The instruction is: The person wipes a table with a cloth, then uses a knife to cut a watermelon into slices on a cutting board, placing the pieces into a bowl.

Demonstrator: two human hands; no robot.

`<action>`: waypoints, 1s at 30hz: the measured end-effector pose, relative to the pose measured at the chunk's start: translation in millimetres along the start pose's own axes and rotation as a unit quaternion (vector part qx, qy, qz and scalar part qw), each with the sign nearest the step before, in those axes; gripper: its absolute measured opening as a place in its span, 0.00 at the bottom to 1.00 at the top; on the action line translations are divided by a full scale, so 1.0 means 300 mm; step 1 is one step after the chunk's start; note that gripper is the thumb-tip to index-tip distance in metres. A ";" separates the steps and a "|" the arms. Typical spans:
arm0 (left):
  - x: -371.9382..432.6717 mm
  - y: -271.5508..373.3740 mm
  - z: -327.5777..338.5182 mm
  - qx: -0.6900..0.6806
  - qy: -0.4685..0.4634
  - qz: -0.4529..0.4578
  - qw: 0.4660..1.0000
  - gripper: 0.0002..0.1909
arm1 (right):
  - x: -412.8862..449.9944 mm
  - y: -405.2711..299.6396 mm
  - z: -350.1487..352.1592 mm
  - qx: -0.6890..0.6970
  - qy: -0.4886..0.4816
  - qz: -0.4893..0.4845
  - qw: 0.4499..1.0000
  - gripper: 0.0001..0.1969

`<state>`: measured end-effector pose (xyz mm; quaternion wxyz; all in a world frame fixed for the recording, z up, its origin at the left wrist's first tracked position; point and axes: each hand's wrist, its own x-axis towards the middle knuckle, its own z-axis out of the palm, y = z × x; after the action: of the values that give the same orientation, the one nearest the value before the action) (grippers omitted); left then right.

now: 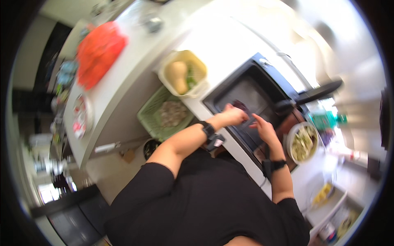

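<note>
Over the dark sink basin (246,89), my left hand (234,115) has its fingers curled around a dark purplish item (241,106). Blur and the hand itself hide what that item is. My right hand (263,128) hovers just to the right, its index finger stretched towards the left hand and nothing visible in it. A small gap seems to lie between the two hands. The black faucet (286,106) stands at the sink's right side, close beyond the right hand. Dark bands circle both wrists.
Left of the sink, a yellow-white basket (201,69) holds a butternut squash (178,73) and greens. Below it sits a green basket (150,107) with pale pieces. A bowl of chopped vegetable (303,143) and a green bottle (323,120) stand right. A red plastic bag (100,53) rests on the left counter.
</note>
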<state>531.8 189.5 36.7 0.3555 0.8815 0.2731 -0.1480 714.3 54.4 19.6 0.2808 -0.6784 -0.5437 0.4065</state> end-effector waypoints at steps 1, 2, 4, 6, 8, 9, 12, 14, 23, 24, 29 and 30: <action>-0.043 -0.002 -0.001 -0.140 0.032 -0.003 0.990 0.15 | 0.009 -0.095 -0.024 -0.027 -0.050 -0.034 0.998 0.28; -0.042 0.012 -0.024 -0.218 0.037 0.053 0.974 0.21 | 0.012 -0.185 -0.040 0.029 -0.051 -0.074 0.996 0.31; -0.174 0.092 -0.161 -0.378 0.047 0.110 0.918 0.22 | 0.012 -0.401 -0.093 0.104 -0.096 -0.119 0.983 0.37; -0.340 0.144 -0.305 -0.484 0.048 0.231 0.842 0.23 | 0.002 -0.600 -0.165 0.180 -0.147 -0.151 0.961 0.38; -0.521 0.123 -0.424 -0.556 -0.003 0.273 0.785 0.30 | 0.017 -0.654 -0.196 0.369 -0.221 -0.120 0.895 0.36; -0.552 0.098 -0.399 -0.651 -0.005 0.254 0.715 0.28 | 0.066 -0.565 -0.185 0.422 -0.227 -0.188 0.857 0.31; -0.649 -0.100 -0.270 -0.132 0.186 -0.014 0.974 0.20 | 0.246 -0.455 -0.026 0.196 -0.103 0.106 0.969 0.21; -0.871 -0.240 -0.153 0.167 0.367 -0.094 0.910 0.18 | 0.256 -0.510 0.101 -0.095 -0.030 -0.190 0.977 0.17; -2.126 -0.840 -0.209 0.195 0.739 -0.351 0.541 0.21 | 0.296 -1.211 0.872 0.129 -0.244 -0.233 0.933 0.17; -2.259 -0.939 -0.154 0.159 0.755 -0.408 0.489 0.22 | 0.294 -1.319 0.990 0.133 -0.292 -0.248 0.914 0.19; -2.577 -1.226 -0.112 -0.423 0.726 -0.373 0.394 0.27 | 0.352 -1.708 1.525 0.175 -0.399 -0.214 0.874 0.30; -2.583 -1.236 -0.129 -0.515 0.667 -0.318 0.434 0.28 | 0.375 -1.767 1.607 0.195 -0.402 -0.145 0.883 0.33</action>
<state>-308.4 147.0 214.2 0.3788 0.2118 0.7127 0.5510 39.8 266.7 181.5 0.2206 -0.3024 -0.6120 0.6967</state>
